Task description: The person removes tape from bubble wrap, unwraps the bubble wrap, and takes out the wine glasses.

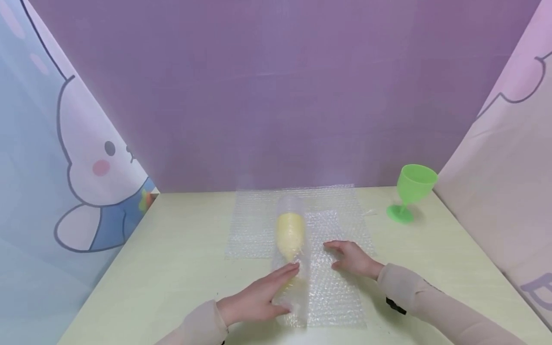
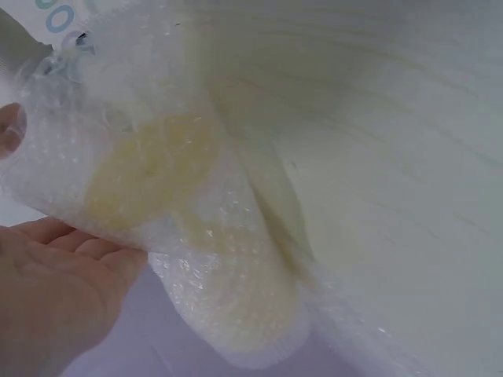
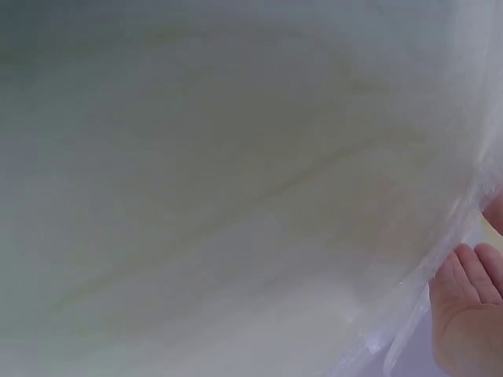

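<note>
A yellow goblet [image 1: 290, 234] lies on its side, rolled in bubble wrap [image 1: 336, 297], its bowl pointing away from me. Through the plastic, the left wrist view shows its round yellow foot [image 2: 153, 169]. My left hand [image 1: 254, 299] rests on the near part of the roll, fingers extended and thumb spread toward the near end. Just right of the roll, my right hand [image 1: 355, 258] is at the flat part of the wrap with its fingers loosely bent and nothing held. Only part of the right hand [image 3: 471, 314] appears in the right wrist view.
A green goblet [image 1: 416, 184] stands upright at the back right of the pale table [image 1: 172, 268]. Another stretch of bubble wrap [image 1: 252, 225] lies under the roll's far end. A purple panel [image 1: 276, 96] rises behind, with printed cloths at both sides.
</note>
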`<control>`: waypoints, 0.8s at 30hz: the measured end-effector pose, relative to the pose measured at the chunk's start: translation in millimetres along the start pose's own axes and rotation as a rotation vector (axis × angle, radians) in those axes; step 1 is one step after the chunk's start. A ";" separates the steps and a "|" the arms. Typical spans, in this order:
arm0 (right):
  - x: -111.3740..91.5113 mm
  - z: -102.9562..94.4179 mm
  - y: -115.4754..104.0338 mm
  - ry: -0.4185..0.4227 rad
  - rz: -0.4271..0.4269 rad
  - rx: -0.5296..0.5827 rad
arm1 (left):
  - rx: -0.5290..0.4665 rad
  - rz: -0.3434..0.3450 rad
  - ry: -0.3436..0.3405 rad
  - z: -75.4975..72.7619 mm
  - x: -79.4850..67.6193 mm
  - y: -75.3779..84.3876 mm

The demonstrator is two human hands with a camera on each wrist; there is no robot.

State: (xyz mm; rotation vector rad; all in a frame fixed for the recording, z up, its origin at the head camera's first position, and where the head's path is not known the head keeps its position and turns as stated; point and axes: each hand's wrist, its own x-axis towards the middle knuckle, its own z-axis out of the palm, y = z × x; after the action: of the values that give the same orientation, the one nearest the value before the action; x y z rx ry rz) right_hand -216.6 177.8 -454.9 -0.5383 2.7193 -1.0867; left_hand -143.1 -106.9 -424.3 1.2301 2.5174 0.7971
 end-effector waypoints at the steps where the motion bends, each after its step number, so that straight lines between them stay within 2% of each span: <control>1: 0.1 0.0 -0.3 -0.004 -0.005 -0.004 | -0.013 -0.005 0.006 0.0 -2.2 -0.9; 15: -0.7 -0.3 0.2 -0.015 -0.036 -0.061 | -0.099 -0.041 0.134 -5.0 -34.7 -17.1; 24: -0.6 -2.8 -0.6 -0.024 -0.041 -0.090 | -0.129 -0.086 0.261 -7.9 -51.7 -27.8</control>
State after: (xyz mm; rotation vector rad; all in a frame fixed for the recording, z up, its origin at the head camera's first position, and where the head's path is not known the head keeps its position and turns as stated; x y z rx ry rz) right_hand -216.7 179.4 -452.5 -0.6193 2.7587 -0.9640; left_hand -132.5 -164.1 -435.1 1.0275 2.6474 1.1446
